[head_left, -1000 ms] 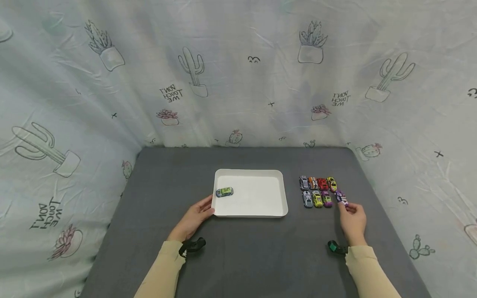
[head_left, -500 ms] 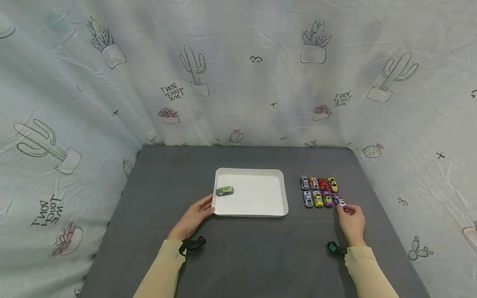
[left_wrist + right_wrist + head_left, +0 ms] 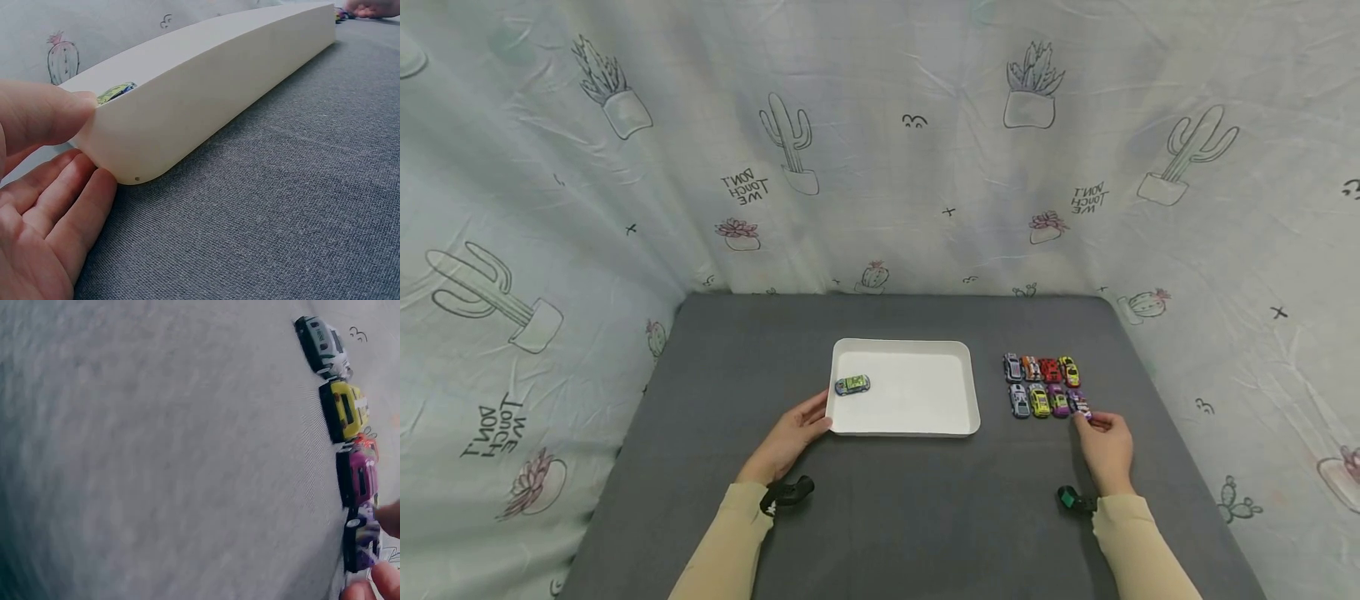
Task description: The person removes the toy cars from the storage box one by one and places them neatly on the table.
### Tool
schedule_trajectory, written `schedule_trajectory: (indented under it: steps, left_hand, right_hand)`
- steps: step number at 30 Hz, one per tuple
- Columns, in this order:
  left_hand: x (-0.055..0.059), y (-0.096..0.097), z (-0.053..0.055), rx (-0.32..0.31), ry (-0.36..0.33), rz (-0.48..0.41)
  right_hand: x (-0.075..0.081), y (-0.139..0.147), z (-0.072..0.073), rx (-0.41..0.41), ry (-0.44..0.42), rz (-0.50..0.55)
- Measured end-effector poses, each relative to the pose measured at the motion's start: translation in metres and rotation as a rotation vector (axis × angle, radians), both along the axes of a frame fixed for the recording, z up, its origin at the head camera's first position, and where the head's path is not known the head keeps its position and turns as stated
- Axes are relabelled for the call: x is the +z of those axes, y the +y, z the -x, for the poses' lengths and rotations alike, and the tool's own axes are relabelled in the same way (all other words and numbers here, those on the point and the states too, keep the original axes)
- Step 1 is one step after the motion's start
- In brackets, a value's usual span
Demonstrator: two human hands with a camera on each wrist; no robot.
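Note:
My left hand holds the near left corner of a white tray. In the left wrist view its thumb lies at the rim, with the other fingers against the outer wall low down. A green toy car lies inside the tray by the left wall. My right hand grips a purple-and-white toy car at the right end of the front row of cars. Fingers show on both sides of this car in the right wrist view. Beside it stands a magenta toy car.
The front row also has a yellow car and a pale blue-grey car. Behind it stand a grey car, an orange-and-white car, a red car and a yellow-and-red car. A printed curtain surrounds the grey table.
My right hand has slid the purple-and-white car left, from apart and tilted to close beside the magenta car, straighter in line with the front row. My left hand and the tray have stayed put.

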State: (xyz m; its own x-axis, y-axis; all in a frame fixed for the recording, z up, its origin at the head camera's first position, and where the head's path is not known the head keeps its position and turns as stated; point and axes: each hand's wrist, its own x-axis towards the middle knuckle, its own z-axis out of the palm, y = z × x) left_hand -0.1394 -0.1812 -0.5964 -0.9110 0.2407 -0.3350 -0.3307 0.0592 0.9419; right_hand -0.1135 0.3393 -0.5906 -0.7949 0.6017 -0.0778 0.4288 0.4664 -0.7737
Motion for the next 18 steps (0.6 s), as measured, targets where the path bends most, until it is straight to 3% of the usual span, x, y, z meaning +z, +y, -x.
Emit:
schedule_trajectory:
  steps: [5,9,14,18]
  left_hand:
    - [-0.001,0.0,-0.001,-0.001,0.001,0.014]
    - [0.0,-0.001,-0.001,-0.002,0.006,0.019]
    - [0.0,-0.001,0.0,0.001,0.008,0.018]
    - [0.0,0.0,0.001,0.016,-0.009,0.013]
  right_hand:
    - [0.007,-0.01,0.004,-0.06,0.07,0.058]
    - [0.02,-0.027,0.013,-0.059,0.132,0.059]
    - [0.033,-0.054,0.029,0.012,0.185,0.076]
    - [0.039,-0.081,0.041,0.133,0.222,0.115]
